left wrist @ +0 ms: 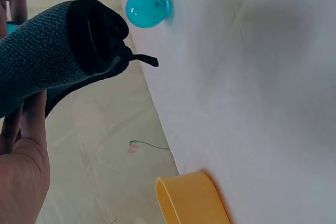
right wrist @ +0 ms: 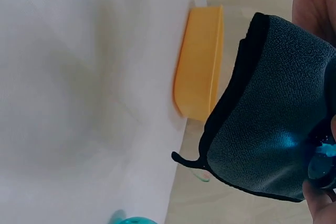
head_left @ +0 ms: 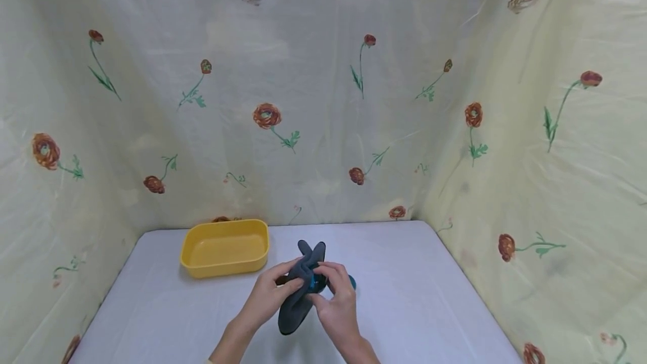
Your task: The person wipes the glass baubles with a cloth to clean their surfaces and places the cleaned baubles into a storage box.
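Observation:
A dark grey microfibre cloth (head_left: 294,309) with black edging hangs in folds from my left hand (head_left: 270,291), whose thumb presses on it from the front. My right hand (head_left: 337,302) pinches a shiny, see-through blue object (right wrist: 321,165) between thumb and fingers, against the cloth. Most of that object is hidden by cloth and fingers, so I cannot tell its full shape. In the left wrist view the cloth (left wrist: 42,56) is bunched, with a small black loop (left wrist: 144,59) sticking out. A clear teal ball (left wrist: 147,8) lies on the table beyond my right hand.
A yellow rectangular tray (head_left: 224,270) stands at the back left of the white-covered table (head_left: 414,308). Flower-patterned sheeting (head_left: 313,72) rises behind the table and along both sides.

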`<state>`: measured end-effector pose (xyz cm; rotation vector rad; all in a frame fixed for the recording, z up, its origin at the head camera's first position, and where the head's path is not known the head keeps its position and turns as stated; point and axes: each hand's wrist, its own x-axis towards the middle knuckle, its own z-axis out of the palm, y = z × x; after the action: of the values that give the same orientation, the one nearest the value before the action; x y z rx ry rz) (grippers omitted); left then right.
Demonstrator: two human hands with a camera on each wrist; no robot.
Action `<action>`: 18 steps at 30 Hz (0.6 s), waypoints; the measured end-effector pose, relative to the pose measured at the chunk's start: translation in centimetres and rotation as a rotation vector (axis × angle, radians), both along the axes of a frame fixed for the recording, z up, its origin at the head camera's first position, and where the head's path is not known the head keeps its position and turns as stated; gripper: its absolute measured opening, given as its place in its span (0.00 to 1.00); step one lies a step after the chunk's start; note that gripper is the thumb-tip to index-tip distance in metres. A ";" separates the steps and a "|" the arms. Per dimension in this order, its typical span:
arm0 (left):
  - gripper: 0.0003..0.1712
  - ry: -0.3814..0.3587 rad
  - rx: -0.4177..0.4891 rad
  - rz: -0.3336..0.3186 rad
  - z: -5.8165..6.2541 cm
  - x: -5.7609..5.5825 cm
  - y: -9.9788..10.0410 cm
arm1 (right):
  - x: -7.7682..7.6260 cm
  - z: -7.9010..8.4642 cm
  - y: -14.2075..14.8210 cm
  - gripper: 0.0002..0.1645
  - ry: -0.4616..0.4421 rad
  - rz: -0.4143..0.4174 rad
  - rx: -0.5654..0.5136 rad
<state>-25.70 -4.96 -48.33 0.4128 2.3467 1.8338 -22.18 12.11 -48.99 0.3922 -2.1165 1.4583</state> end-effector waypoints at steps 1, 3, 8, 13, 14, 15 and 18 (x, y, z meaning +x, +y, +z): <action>0.27 0.001 0.000 -0.002 0.0 0.0 0.0 | 0.0 0.0 0.0 0.30 -0.011 0.004 -0.014; 0.27 0.000 0.000 -0.004 0.0 0.1 0.0 | 0.1 0.0 0.0 0.30 -0.036 0.013 -0.039; 0.27 -0.004 0.003 0.000 0.1 0.2 0.0 | 0.0 0.0 0.1 0.30 -0.060 0.022 -0.076; 0.26 0.009 -0.001 0.011 0.3 0.1 0.2 | -0.4 0.1 0.2 0.32 -0.070 0.024 -0.132; 0.26 0.014 -0.004 0.013 0.4 0.1 0.2 | -0.4 0.2 0.2 0.33 -0.077 0.025 -0.142; 0.26 0.017 -0.006 0.014 0.4 0.1 0.2 | -0.4 0.2 0.2 0.33 -0.082 0.023 -0.149; 0.26 0.025 -0.010 0.011 0.3 0.1 0.2 | -0.4 0.2 0.3 0.33 -0.099 0.017 -0.151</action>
<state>-25.61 -4.74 -48.05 0.4240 2.3778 1.8321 -22.54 12.40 -48.77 0.2876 -2.0659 1.6656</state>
